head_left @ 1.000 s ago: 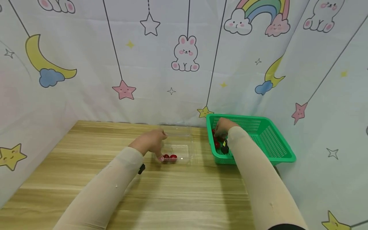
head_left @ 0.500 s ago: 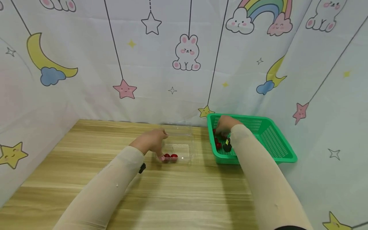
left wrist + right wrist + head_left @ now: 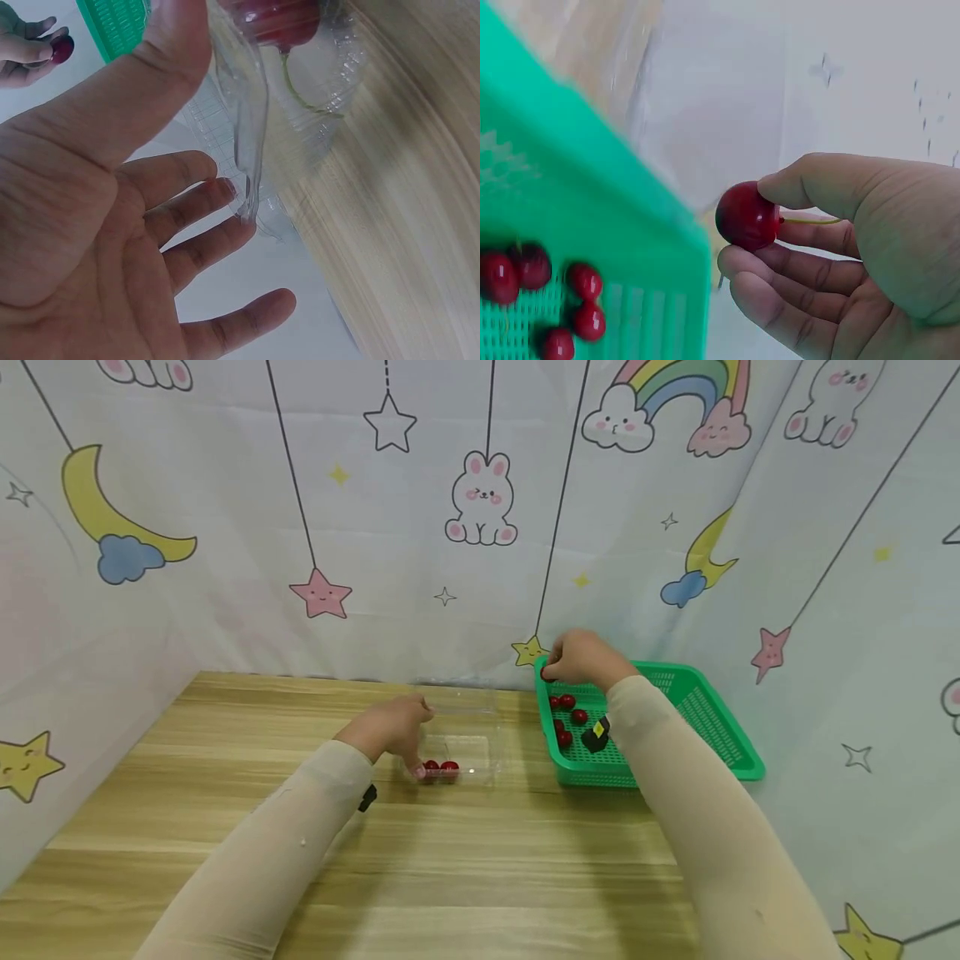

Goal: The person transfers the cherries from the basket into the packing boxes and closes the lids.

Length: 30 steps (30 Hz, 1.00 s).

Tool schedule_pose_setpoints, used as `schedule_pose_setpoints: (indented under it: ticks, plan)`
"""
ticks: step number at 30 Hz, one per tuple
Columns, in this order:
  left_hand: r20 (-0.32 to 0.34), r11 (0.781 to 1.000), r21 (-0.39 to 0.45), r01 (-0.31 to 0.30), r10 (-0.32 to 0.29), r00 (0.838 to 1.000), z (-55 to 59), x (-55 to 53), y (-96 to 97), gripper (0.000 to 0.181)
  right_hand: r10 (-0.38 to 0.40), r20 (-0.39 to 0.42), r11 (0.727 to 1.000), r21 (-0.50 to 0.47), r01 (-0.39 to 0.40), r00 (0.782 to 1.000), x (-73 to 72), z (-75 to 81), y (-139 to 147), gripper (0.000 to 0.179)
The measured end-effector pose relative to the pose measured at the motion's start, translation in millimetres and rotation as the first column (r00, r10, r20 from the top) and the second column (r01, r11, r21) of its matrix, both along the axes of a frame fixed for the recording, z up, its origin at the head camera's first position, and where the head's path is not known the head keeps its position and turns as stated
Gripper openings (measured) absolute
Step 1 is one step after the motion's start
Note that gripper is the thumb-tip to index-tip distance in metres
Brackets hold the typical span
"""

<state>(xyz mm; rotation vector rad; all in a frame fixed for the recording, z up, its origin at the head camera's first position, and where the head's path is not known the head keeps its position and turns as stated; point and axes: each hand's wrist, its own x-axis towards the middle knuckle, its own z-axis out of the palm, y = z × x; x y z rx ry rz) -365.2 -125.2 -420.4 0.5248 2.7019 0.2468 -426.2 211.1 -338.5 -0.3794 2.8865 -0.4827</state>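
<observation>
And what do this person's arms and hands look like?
The left hand and right hand are bare. Cream sleeves cover the arms to the wrists. A small black piece shows by each wrist; the right one bears a yellow patch.

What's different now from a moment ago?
The right hand has risen from inside the green basket to its far left corner, and now visibly pinches a cherry; whether it already held it earlier is hidden. The left hand stays at the clear container, and the cherries inside lie as before.
</observation>
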Motion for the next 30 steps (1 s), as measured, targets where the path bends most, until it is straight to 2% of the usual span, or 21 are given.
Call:
schedule_pose_setpoints:
  ticks: [4,10,15,18,23,28,30]
  plan:
    - [0.001,1.000,0.002,0.000,0.000,1.000,0.3,0.0,-1.3,0.116,0.077,-0.040,0.997,-0.007,-0.077,0.996,9.3,-0.9,-25,0.019]
    - [-0.007,1.000,0.000,0.007,-0.007,1.000,0.4,-1.1,-2.6,0.116,0.211,-0.056,0.977,-0.006,-0.212,0.976,21.8,-14.2,-63,0.014]
    - [-0.001,1.000,0.003,-0.006,0.006,1.000,0.7,-1.9,-3.4,0.115,0.362,-0.004,0.932,0.041,-0.361,0.932,30.2,-33.3,-93,0.011]
    - [0.002,1.000,-0.011,-0.002,0.002,1.000,0.7,-2.5,-2.2,0.114,0.427,0.045,0.900,0.079,-0.429,0.903,34.9,-46.4,-106,0.009]
    - [0.003,1.000,-0.031,0.005,-0.004,1.000,1.0,-3.0,0.3,0.116,0.481,0.113,0.862,0.118,-0.493,0.869,40.5,-66.4,-121,0.006]
    - [0.006,1.000,-0.028,0.002,-0.002,1.000,2.7,-2.1,0.8,0.116,0.497,0.149,0.846,0.133,-0.516,0.855,41.9,-80.0,-130,0.008]
    - [0.005,1.000,-0.027,-0.001,0.001,1.000,2.9,-1.8,0.6,0.116,0.496,0.154,0.848,0.126,-0.515,0.854,42.0,-82.8,-132,0.007]
